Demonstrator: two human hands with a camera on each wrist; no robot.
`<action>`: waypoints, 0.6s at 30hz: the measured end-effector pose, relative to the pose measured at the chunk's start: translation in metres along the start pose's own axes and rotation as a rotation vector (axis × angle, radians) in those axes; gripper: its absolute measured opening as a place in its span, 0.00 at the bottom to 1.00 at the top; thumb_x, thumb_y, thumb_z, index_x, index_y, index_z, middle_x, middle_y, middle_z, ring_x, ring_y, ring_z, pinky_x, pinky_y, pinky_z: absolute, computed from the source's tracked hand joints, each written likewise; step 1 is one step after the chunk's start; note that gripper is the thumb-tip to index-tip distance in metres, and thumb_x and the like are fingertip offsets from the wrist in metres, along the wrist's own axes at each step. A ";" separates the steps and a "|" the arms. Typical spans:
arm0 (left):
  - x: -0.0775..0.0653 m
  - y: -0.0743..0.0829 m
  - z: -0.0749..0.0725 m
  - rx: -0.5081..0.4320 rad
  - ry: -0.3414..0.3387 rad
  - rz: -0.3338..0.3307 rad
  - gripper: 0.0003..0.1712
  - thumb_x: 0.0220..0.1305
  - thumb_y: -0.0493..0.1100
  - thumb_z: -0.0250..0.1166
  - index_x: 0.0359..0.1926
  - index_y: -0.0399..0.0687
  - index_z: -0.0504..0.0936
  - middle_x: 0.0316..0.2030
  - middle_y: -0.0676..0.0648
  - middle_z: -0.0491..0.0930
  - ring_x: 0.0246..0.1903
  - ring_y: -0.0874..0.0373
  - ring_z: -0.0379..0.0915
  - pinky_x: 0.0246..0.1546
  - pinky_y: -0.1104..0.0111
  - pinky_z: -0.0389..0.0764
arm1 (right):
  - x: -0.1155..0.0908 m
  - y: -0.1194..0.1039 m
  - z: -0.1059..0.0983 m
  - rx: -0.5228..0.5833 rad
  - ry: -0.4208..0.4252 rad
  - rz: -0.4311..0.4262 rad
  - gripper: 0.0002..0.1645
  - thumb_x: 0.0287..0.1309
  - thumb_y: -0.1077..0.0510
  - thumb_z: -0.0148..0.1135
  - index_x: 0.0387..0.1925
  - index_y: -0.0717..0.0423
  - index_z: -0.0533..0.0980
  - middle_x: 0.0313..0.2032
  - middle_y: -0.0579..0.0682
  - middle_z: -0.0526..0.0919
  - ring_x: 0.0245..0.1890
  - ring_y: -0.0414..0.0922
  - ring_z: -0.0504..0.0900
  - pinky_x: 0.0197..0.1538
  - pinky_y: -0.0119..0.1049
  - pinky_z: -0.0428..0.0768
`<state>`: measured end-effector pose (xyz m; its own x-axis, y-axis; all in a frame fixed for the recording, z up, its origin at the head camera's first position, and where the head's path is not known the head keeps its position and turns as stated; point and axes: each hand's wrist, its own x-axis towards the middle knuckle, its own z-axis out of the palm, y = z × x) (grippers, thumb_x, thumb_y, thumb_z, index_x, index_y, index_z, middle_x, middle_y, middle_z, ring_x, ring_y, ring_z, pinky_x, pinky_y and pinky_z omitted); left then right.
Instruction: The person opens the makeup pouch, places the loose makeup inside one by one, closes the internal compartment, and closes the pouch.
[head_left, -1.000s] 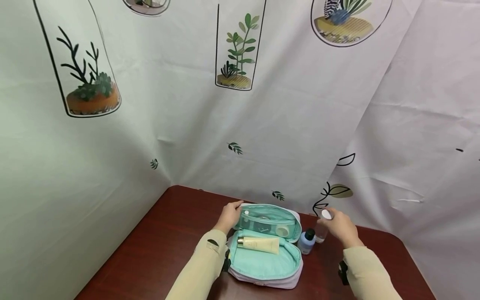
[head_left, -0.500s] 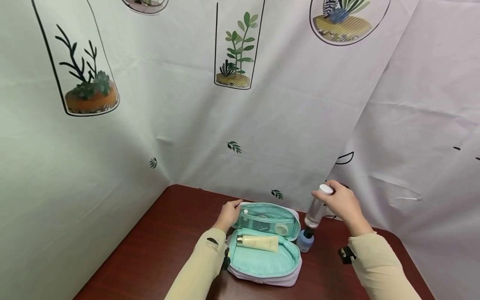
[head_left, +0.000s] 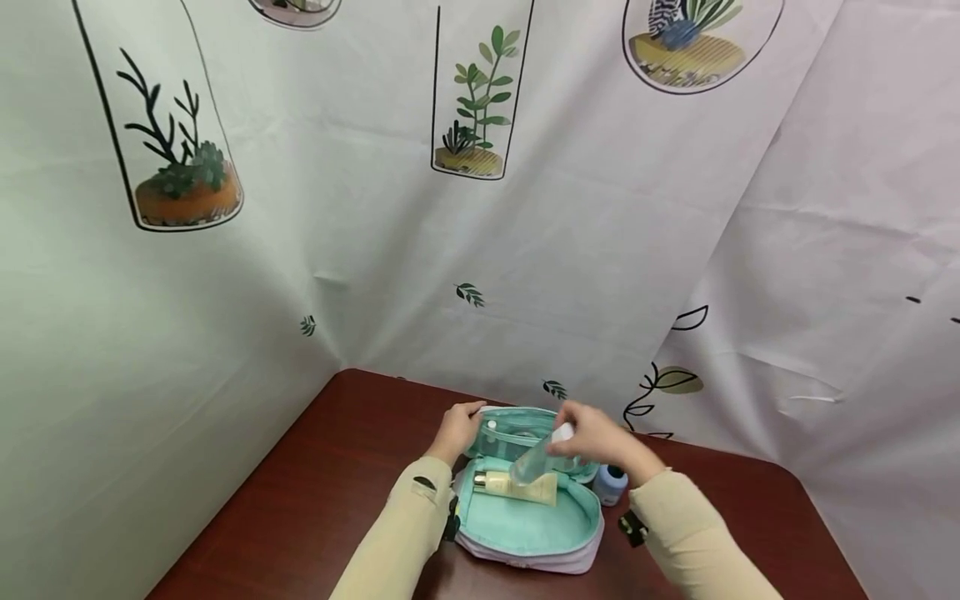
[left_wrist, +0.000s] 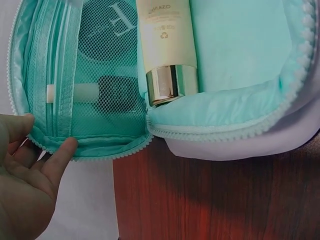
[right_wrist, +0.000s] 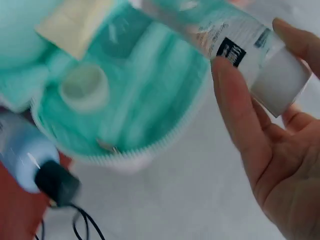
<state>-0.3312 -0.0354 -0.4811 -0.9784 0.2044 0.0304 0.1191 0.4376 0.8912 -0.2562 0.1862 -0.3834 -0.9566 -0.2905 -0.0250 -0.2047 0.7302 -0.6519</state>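
Note:
An unzipped toiletry bag (head_left: 525, 562), mint inside and pale outside, lies spread on the table. My left hand (head_left: 456, 432) pinches the edge of its raised lid, thumb and fingers on the zipper rim in the left wrist view. My right hand (head_left: 596, 435) grips a clear bottle (head_left: 534, 461) by its white-capped end and holds it tilted over the bag. A cream tube (left_wrist: 167, 40) with a gold cap rests in the main compartment, partly behind the bottle in the head view. Behind the lid's mesh pocket (left_wrist: 107, 120) sit a small white-tipped item and a dark round one.
A blue bottle (head_left: 610, 486) with a black cap stands on the table just right of the bag, partly hidden by my right arm. The dark red table (head_left: 322, 475) backs onto a printed fabric wall (head_left: 525, 275).
My right hand has lifted the clear bottle off the table beside the blue bottle and carried it left over the bag, tilting it. My left hand stays on the lid.

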 end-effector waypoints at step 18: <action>-0.004 0.002 0.000 0.034 0.067 0.011 0.17 0.67 0.35 0.54 0.55 0.41 0.77 0.52 0.36 0.75 0.20 0.56 0.63 0.22 0.66 0.66 | 0.015 0.026 0.075 -0.224 -0.024 -0.312 0.21 0.38 0.57 0.74 0.22 0.48 0.66 0.24 0.38 0.68 0.23 0.35 0.66 0.25 0.30 0.68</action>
<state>-0.3275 -0.0354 -0.4790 -0.9860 0.1511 0.0709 0.1342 0.4652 0.8750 -0.2603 0.1548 -0.4572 -0.8367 -0.5324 0.1285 -0.5277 0.7209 -0.4493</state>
